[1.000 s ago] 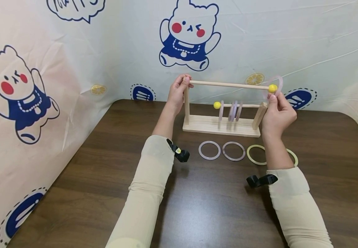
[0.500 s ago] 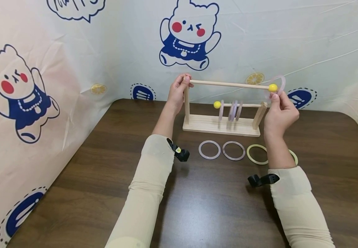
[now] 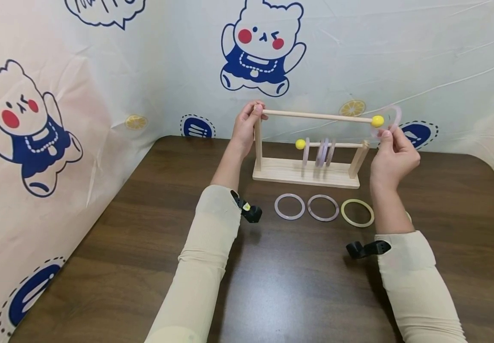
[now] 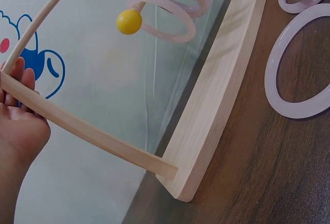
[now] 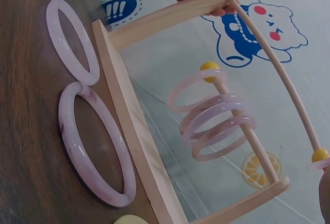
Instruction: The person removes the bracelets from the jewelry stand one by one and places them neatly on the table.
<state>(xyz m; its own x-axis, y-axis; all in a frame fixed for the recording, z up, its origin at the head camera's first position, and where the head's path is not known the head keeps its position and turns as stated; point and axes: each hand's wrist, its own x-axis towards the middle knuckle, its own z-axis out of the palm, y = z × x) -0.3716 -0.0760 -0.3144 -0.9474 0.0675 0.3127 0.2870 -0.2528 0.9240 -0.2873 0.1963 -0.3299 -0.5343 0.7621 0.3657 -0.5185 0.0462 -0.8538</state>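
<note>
My left hand [image 3: 244, 126] grips the top of the tall left post of a wooden bangle stand [image 3: 307, 175], where the upper rod [image 3: 315, 116] begins. That rod ends at the right in a yellow ball [image 3: 377, 121]. Just at the ball, my right hand [image 3: 394, 162] pinches a pale pink bangle [image 3: 397, 116] between thumb and fingers; the bangle overlaps the ball in the head view. Several pinkish and lilac bangles [image 5: 214, 121] hang on the lower rod [image 5: 263, 157], which has its own yellow ball [image 4: 129, 21] at the left end.
On the brown table [image 3: 255, 286], in front of the stand, lie a lilac bangle [image 3: 276, 207], a mauve bangle [image 3: 309, 209] and a yellow-green bangle [image 3: 343, 216]. A further yellowish one is mostly hidden behind the right forearm. A printed cloth [image 3: 170, 62] hangs behind the table.
My right hand has moved a little to the right with the pale pink bangle, which sits farther right against the upper ball. My left hand keeps its grip on the post.
</note>
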